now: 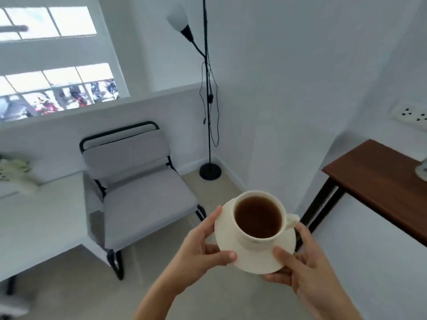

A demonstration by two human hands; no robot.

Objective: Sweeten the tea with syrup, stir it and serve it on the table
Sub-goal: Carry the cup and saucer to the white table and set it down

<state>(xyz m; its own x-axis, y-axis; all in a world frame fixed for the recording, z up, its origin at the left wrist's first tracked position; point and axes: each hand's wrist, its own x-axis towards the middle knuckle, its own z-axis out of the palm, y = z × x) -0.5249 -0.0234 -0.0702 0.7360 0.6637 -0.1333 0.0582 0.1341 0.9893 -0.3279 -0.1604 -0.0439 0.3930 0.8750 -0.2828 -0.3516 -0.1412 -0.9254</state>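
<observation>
A cream cup (261,237) full of dark tea stands on a cream saucer (251,259), held in the air above the floor. Its handle points right. My left hand (198,248) grips the saucer's left rim, thumb on top. My right hand (302,266) holds the saucer's right and near rim, thumb on top and fingers underneath. No syrup or spoon is in view.
A white table (39,222) is at the left with a grey cushioned chair (138,188) beside it. A brown wooden table (381,181) stands at the right against the wall. A black floor lamp (209,112) is in the far corner.
</observation>
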